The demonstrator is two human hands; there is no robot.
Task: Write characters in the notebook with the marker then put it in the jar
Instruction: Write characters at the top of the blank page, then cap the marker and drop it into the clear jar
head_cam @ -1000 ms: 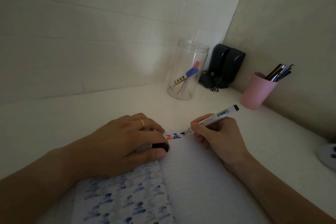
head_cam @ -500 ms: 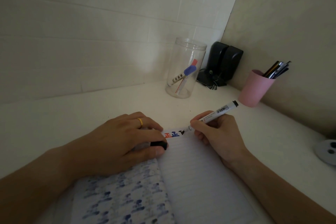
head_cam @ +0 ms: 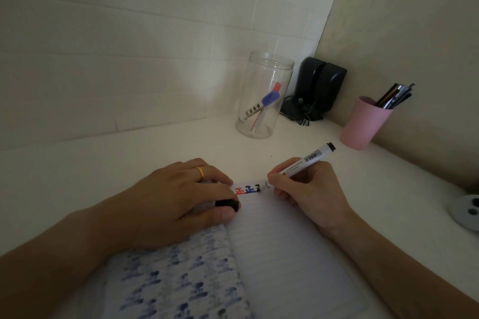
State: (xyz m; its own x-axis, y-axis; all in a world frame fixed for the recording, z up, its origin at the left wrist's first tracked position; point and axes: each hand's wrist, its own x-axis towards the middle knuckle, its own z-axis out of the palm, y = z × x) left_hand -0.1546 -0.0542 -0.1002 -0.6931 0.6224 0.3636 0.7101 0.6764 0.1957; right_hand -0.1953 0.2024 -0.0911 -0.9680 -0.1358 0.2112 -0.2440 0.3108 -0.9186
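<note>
An open lined notebook (head_cam: 290, 254) with a blue-patterned cover lies in front of me on the white desk. My right hand (head_cam: 308, 189) grips a white marker (head_cam: 307, 160) with a black end, its tip touching the top line. A red character, a blue one and a partly drawn black one stand there. My left hand (head_cam: 178, 197), wearing a gold ring, presses the left page and pinches the black marker cap (head_cam: 228, 204). A clear jar (head_cam: 264, 96) stands beyond, open-topped, holding a red and a blue marker.
Two black speakers (head_cam: 321, 85) with cables sit in the corner right of the jar. A pink cup (head_cam: 365, 123) of pens stands by the right wall. A grey round object (head_cam: 466, 211) lies at the right edge. Walls close off the back and right.
The black character has gained strokes as my right hand shifted the marker tip slightly. The view moved a little; my left hand stayed in place.
</note>
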